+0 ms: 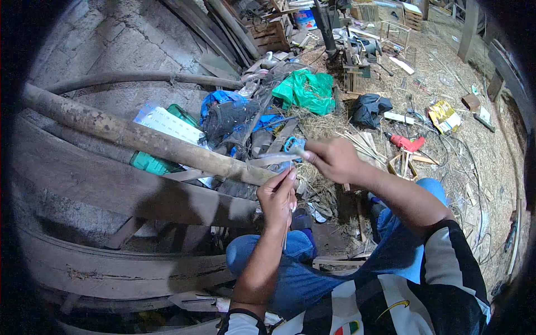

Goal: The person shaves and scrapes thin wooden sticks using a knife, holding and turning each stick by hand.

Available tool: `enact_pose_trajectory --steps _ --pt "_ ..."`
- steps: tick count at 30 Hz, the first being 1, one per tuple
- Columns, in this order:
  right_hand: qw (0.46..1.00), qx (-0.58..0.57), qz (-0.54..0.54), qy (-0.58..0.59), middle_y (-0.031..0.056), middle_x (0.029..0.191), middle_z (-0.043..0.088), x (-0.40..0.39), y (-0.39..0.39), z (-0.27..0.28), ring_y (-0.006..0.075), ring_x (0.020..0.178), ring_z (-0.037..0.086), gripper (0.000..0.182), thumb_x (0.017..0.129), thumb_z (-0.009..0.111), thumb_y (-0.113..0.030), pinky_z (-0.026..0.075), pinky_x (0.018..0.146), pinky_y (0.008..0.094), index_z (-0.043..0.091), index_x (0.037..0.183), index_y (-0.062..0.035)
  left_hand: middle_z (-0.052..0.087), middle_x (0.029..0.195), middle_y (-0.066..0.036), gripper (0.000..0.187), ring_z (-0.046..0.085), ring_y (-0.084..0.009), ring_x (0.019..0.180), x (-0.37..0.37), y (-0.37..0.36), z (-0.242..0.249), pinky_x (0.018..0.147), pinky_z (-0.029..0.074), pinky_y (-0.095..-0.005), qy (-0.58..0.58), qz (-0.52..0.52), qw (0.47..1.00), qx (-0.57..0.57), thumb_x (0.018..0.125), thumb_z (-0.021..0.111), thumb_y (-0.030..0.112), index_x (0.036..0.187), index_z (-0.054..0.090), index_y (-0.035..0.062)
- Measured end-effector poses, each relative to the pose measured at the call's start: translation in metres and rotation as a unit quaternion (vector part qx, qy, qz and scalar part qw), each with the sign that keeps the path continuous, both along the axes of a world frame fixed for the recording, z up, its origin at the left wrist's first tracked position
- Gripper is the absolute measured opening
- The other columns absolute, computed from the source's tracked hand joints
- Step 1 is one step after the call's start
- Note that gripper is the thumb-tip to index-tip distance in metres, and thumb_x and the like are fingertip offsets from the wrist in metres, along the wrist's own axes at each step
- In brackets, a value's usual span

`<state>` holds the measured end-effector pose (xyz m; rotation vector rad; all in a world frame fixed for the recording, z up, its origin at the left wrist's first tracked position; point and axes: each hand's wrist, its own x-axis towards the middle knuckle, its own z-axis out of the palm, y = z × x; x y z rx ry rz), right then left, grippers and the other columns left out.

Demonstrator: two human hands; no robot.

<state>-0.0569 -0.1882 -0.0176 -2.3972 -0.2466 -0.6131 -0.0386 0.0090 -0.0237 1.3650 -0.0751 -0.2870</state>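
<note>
My right hand [336, 161] is wrapped round the handle of a knife, whose pale blade [274, 160] points left. Below it, my left hand [274, 196] pinches a thin wooden stick [286, 231] between thumb and fingers. The stick stands nearly upright, its lower end hanging past my wrist toward my knee. Its top overlaps the blade in this view, just above my left fingertips. Most of the knife handle is hidden inside my right fist.
A thick bamboo pole [134, 133] slants across the left, above wooden planks [111, 198]. Ahead lie a green plastic bag [306, 92] and a black bag [371, 107]. To the right are a red power drill [406, 143], a small wooden frame [401, 167] and loose cables.
</note>
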Motion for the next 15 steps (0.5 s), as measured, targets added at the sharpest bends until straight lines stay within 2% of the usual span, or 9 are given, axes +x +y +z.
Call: enact_pose_trajectory --steps 4,6,7,9,13,15 --pt "0.999 -0.037 -0.006 0.034 0.0157 0.073 0.066 0.001 -0.002 -0.001 0.0387 0.069 0.066 0.033 0.099 0.048 -0.041 0.049 0.058 0.0524 0.059 0.09 -0.0117 0.052 0.053 0.0 0.022 0.035 -0.006 0.035 -0.002 0.002 -0.001 0.034 0.03 -0.0231 0.01 -0.029 0.999 -0.029 0.091 0.07 0.008 0.11 0.071 -0.0031" --pt "0.988 -0.038 -0.095 0.114 0.0151 0.072 0.066 0.01 -0.013 0.001 0.0386 0.069 0.066 0.03 0.099 0.05 -0.04 0.049 0.057 0.0523 0.06 0.091 -0.0122 0.051 0.053 0.0 0.022 0.035 -0.006 0.035 -0.003 0.001 0.0 0.034 0.03 -0.0231 0.021 -0.036 0.998 -0.043 0.091 0.07 0.008 0.11 0.071 -0.0034" --pt "0.988 -0.039 -0.095 0.113 0.0151 0.072 0.066 0.009 -0.013 0.002 0.0386 0.069 0.066 0.03 0.099 0.05 -0.04 0.049 0.057 0.0523 0.06 0.091 -0.0122 0.051 0.054 0.0 0.022 0.035 -0.0061 0.035 -0.004 -0.001 0.004 0.034 0.03 -0.0232 0.022 -0.028 0.999 -0.037 0.091 0.07 0.008 0.11 0.071 -0.0033" --pt "0.999 -0.004 -0.052 0.007 0.0148 0.072 0.066 0.004 -0.01 0.006 0.0392 0.066 0.065 0.029 0.099 0.05 -0.04 0.049 0.056 0.0528 0.061 0.092 -0.0135 0.051 0.054 0.0 0.022 0.035 -0.0061 0.035 -0.003 -0.002 0.005 0.034 0.03 -0.0232 0.023 -0.018 0.999 -0.031 0.091 0.07 0.009 0.11 0.071 -0.0033" --pt "0.998 -0.044 -0.018 0.033 0.0154 0.071 0.066 -0.006 0.002 0.007 0.0399 0.066 0.066 0.031 0.099 0.048 -0.042 0.05 0.057 0.0535 0.062 0.093 -0.015 0.053 0.057 0.0 0.023 0.036 -0.0061 0.036 -0.002 -0.002 0.001 0.034 0.031 -0.0232 0.011 -0.014 1.0 -0.021 0.09 0.071 0.01 0.11 0.071 -0.0031" --pt "0.995 -0.054 -0.059 0.054 0.0159 0.071 0.066 0.005 -0.007 -0.001 0.0401 0.066 0.065 0.032 0.099 0.049 -0.043 0.05 0.057 0.0536 0.062 0.093 -0.0143 0.053 0.057 0.0 0.024 0.037 -0.006 0.036 -0.003 -0.002 0.001 0.035 0.031 -0.0231 0.005 -0.012 1.0 -0.019 0.09 0.071 0.01 0.109 0.071 -0.003"
